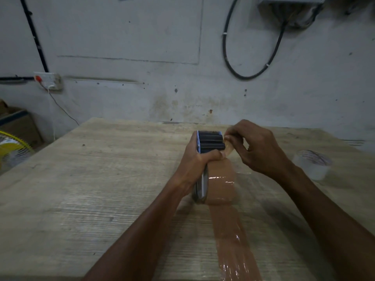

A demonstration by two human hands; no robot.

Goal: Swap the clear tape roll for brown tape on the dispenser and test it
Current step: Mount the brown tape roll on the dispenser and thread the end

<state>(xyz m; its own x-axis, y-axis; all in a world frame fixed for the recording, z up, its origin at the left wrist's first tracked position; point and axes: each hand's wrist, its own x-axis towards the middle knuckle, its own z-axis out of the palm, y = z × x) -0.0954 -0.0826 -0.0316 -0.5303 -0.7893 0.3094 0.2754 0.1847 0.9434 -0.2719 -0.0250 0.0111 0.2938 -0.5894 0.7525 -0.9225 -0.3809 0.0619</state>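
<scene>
My left hand (197,162) grips the tape dispenser (210,139) around its middle, holding it upright over the wooden table (101,179). A brown tape roll (222,183) sits on the dispenser, below my fingers. My right hand (251,145) pinches the free end of the brown tape (228,146) at the dispenser's black head. A long strip of brown tape (233,240) lies stuck along the table, running from the roll toward me. The clear tape roll (313,164) lies flat on the table at the right, apart from both hands.
A grey wall with a hanging black cable (229,57) and a socket (49,80) stands behind the table. A yellow fan (12,151) and a cardboard box (18,122) are off the table's left side.
</scene>
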